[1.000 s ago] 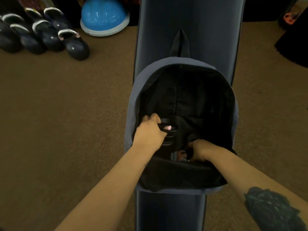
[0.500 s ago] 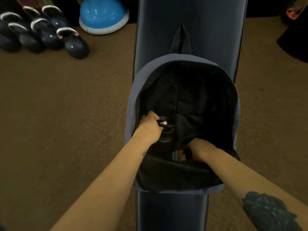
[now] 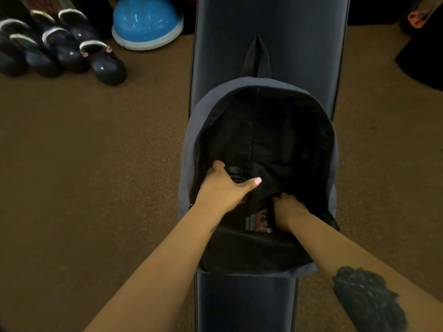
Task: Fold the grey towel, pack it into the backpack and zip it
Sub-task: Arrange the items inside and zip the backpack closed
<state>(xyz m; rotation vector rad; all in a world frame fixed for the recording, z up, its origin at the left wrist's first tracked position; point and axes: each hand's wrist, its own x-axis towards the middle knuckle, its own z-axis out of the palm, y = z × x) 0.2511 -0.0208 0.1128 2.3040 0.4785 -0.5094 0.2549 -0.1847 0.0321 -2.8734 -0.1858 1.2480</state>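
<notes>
A grey backpack (image 3: 189, 140) lies open on a dark padded bench (image 3: 263, 20), its black inside facing me. My left hand (image 3: 223, 190) rests inside on the left, fingers wrapped over the top of a black bottle (image 3: 236, 173), thumb stretched right across dark fabric. My right hand (image 3: 290, 212) is beside it, fingers curled tight into a bunch of dark cloth (image 3: 266, 188) at the bag's lower middle. Whether that cloth is the towel or the bag's lining I cannot tell. Something orange (image 3: 261, 219) shows beneath the right hand.
Brown carpet (image 3: 96, 188) lies on both sides of the narrow bench. Several dark kettlebells (image 3: 105, 65) stand at the far left, next to a blue half-ball (image 3: 146, 20). Dark objects sit at the far right edge (image 3: 422, 56).
My left thumb has stretched out to the right over the cloth. My right hand has moved slightly up and closer to the left hand, still bunched in the cloth.
</notes>
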